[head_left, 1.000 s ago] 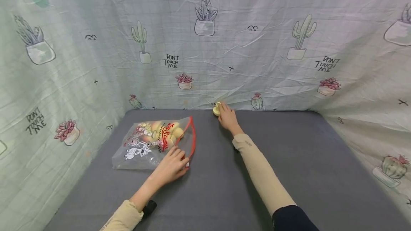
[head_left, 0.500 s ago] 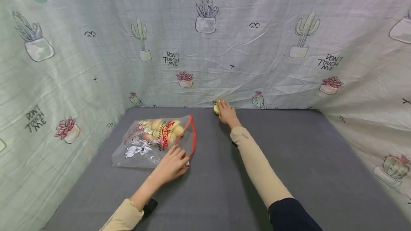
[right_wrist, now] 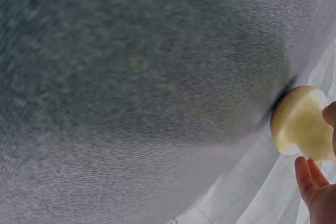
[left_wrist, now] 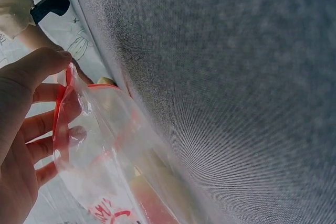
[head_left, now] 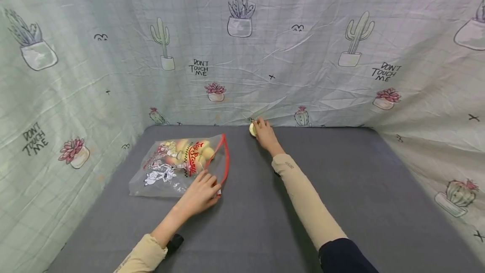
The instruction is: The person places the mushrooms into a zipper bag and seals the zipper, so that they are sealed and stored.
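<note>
A clear plastic zip bag (head_left: 138,186) with a red-edged mouth and cartoon print lies at the left of the table. Several yellow and reddish fruit-like things (head_left: 207,152) show through it. My left hand (head_left: 201,193) holds the bag's red edge (left_wrist: 59,114) between thumb and fingers, keeping the mouth apart in the left wrist view. Far off by the back edge, my right hand (head_left: 267,137) has its thumb and fingertips around a smooth, pale yellow, rounded fruit-like thing (right_wrist: 296,121). In the head view the fingers partly cover it.
The grey table (head_left: 341,188) ends at a hanging cloth (head_left: 326,87) printed with cactus pots, right behind the rounded yellow thing. Cloth also hangs along the left and right sides. A black strap piece (head_left: 175,244) sits at the left wrist.
My right fingers, spread flatter over the rounded yellow thing half a second ago, are now bent around it. The left hand stays at the bag's mouth. The head view shifts slightly.
</note>
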Tool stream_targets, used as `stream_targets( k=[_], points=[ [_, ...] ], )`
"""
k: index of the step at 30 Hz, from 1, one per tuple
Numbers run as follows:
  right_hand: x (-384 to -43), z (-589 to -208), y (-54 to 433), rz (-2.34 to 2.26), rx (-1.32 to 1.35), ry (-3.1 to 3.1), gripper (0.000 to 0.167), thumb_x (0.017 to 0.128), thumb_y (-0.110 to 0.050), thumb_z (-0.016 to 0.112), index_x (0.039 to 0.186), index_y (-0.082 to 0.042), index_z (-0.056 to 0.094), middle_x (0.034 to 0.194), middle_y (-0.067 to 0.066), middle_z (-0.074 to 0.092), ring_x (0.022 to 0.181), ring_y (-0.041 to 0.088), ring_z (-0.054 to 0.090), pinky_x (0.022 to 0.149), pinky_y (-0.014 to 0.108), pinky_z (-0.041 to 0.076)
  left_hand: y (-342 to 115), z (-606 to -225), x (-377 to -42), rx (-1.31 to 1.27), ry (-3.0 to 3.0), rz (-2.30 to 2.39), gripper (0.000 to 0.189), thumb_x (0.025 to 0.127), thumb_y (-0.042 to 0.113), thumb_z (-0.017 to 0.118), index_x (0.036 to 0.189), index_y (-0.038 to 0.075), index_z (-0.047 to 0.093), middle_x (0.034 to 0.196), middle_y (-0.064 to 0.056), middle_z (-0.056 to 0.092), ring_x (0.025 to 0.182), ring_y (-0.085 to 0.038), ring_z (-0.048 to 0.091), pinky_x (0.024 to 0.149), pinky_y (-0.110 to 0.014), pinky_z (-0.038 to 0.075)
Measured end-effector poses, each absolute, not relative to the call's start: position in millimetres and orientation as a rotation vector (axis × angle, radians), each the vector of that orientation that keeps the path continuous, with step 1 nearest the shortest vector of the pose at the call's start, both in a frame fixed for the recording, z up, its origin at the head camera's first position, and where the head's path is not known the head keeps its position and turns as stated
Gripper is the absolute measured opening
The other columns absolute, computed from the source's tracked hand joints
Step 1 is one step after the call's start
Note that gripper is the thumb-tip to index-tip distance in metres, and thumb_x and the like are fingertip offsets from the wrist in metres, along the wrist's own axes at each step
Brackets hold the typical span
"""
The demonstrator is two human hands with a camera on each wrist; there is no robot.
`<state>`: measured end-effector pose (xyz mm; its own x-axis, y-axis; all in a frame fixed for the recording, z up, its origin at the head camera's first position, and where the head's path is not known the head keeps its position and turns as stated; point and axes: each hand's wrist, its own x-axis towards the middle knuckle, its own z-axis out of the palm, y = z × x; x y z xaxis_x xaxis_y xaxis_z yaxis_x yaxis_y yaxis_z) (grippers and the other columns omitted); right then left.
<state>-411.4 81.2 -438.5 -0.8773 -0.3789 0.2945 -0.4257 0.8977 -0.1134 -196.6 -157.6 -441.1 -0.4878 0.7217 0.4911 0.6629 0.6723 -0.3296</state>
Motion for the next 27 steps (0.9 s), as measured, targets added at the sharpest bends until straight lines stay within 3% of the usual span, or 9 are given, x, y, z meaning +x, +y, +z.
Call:
stream_targets(
  k=[6,19,27],
  points=[
    [-409.4,-440.8,84.0,0.236,0.611,-2.777,0.043,0.088,-0.011,0.052,0.130,-0.008,0.040,0.133,0.016,0.033,0.115,0.036,0.039,0.083,0.044,0.045,-157.9,-441.9,-196.8,-1.067,-2.283,0.131,0.024,0.065,0.028,0.073,0.073,0.013,0.056,0.074,-0.003,0.050,0.074,-0.021,0.049,0.088,-0.043,0.041],
    [-402.8,-446.7,85.5,0.122,0.661,-2.721,0.028,0.091,-0.012,0.048,0.118,-0.010,0.046,0.120,0.012,0.043,0.101,0.030,0.044,0.074,0.040,0.046,-156.8,-443.1,-196.5,-1.082,-2.297,0.117,0.023,0.066,0.028,0.072,0.074,0.013,0.056,0.075,-0.002,0.050,0.075,-0.021,0.049,0.089,-0.045,0.040],
    [-399.3,-445.5,89.2,-0.015,0.717,-2.622,0.031,0.090,-0.015,0.051,0.120,-0.011,0.048,0.117,0.010,0.045,0.098,0.028,0.045,0.073,0.039,0.045,-157.1,-443.1,-196.2,-1.077,-2.292,0.113,0.023,0.065,0.027,0.073,0.073,0.013,0.056,0.075,-0.003,0.051,0.074,-0.021,0.050,0.088,-0.044,0.040]
  ],
)
